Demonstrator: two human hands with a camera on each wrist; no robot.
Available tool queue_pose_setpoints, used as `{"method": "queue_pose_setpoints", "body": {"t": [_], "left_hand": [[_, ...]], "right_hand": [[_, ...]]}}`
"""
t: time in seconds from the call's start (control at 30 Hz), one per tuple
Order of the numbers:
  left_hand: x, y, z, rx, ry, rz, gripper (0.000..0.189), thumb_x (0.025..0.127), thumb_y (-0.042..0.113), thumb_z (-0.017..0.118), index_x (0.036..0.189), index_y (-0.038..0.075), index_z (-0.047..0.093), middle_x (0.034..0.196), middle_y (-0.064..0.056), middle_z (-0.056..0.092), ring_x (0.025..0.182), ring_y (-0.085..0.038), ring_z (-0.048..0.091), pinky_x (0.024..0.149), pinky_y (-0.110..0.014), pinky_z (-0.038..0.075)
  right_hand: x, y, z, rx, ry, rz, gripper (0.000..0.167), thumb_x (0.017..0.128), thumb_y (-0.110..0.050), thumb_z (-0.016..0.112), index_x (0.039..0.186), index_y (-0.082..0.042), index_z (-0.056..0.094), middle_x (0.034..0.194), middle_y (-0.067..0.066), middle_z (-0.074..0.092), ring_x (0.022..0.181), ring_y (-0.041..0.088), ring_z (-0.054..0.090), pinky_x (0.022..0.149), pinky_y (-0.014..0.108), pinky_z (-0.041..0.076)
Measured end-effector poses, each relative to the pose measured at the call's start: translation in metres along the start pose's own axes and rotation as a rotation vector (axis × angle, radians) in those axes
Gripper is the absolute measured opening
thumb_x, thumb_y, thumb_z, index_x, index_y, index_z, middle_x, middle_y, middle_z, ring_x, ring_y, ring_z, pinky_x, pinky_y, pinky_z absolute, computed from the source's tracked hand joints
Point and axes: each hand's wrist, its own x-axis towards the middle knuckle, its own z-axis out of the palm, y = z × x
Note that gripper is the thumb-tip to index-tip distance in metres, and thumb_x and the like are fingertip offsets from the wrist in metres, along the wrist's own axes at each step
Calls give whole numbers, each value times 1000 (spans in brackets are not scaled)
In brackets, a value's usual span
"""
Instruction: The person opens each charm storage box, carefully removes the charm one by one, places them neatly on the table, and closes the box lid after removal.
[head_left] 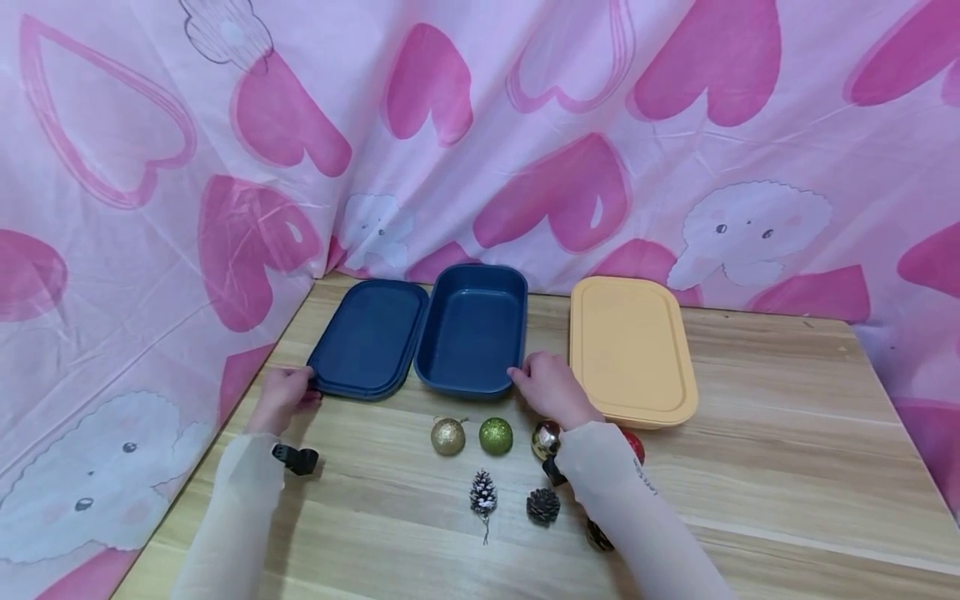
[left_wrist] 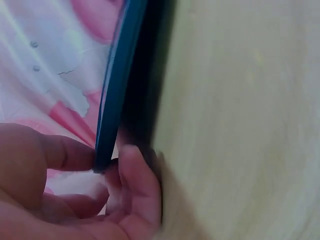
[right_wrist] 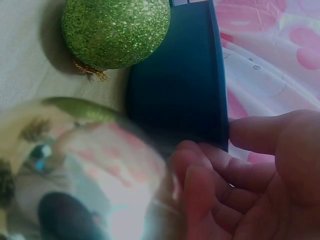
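A flat navy lid (head_left: 369, 337) lies at the left of the table. My left hand (head_left: 283, 398) pinches its near left corner, thumb above and fingers below; in the left wrist view the lid's edge (left_wrist: 114, 95) stands a little off the wood. Right beside it is an uncovered navy box (head_left: 471, 342) with nothing inside. With thumb and fingers, my right hand (head_left: 553, 387) grips the rim at the box's near right corner. The right wrist view shows the box's wall (right_wrist: 175, 85) between a green glitter ball (right_wrist: 117, 32) and that hand.
A yellow lidded box (head_left: 632, 350) stands to the right. Before the boxes lie a gold glitter ball (head_left: 447, 437), a shiny gold ball (head_left: 545, 437), a partly hidden red ball (head_left: 637, 446), a frosted pinecone (head_left: 483, 493) and brown pinecones (head_left: 543, 506). A pink curtain (head_left: 450, 192) hangs behind.
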Motion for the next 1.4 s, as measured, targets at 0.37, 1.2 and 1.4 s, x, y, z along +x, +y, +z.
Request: {"method": "queue_pose_setpoints", "body": {"t": [0.37, 1.2, 1.4], "left_hand": [[-11, 11, -1, -329, -128, -25, 12, 97, 9, 51, 106, 8, 42, 80, 3, 58, 67, -6, 60, 67, -21, 56], [-29, 16, 15, -606, -72, 40, 27, 95, 1, 51, 115, 15, 40, 81, 7, 60, 73, -3, 62, 69, -21, 55], [-33, 19, 19, -591, 0, 66, 25, 94, 0, 52, 113, 12, 41, 82, 9, 63, 73, -3, 63, 68, -21, 54]], "right_hand": [[-1, -2, -1, -18, -5, 23, 36, 97, -32, 57, 68, -10, 61, 62, 4, 53, 59, 19, 50, 53, 28, 37], [-1, -3, -1, 5, -18, 43, 39, 96, -32, 57, 64, -11, 58, 57, 0, 45, 56, 18, 47, 50, 27, 35], [-1, -2, -1, 14, -15, 25, 38, 96, -31, 58, 64, -11, 58, 56, 0, 46, 54, 17, 47, 48, 27, 35]]}}
